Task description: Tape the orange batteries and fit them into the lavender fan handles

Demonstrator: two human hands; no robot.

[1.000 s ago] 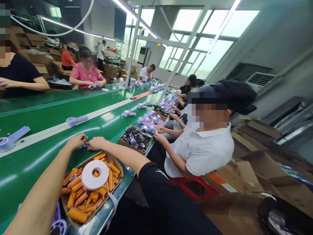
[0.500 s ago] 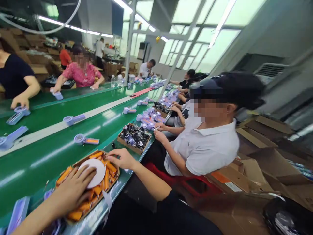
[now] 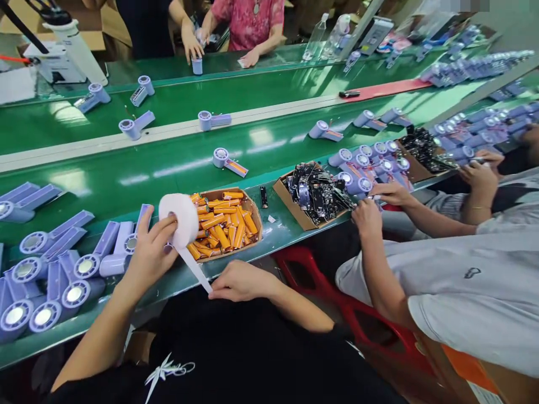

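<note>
Tape roll [image 3: 179, 219], flat on the orange cells [image 3: 223, 221] half a second ago, is now being lifted by the left hand [image 3: 149, 255], its grip grasping the roll; right hand [image 3: 240, 282] is pinching the strip [image 3: 196, 270], pulling it out.

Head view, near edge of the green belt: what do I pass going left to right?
Cluster of lilac plastic fan housings → left hand holding the white tape roll → cardboard tray of orange cylindrical cells → small black stick-shaped part → cardboard box of black circuit parts → co-worker's hand.
</note>
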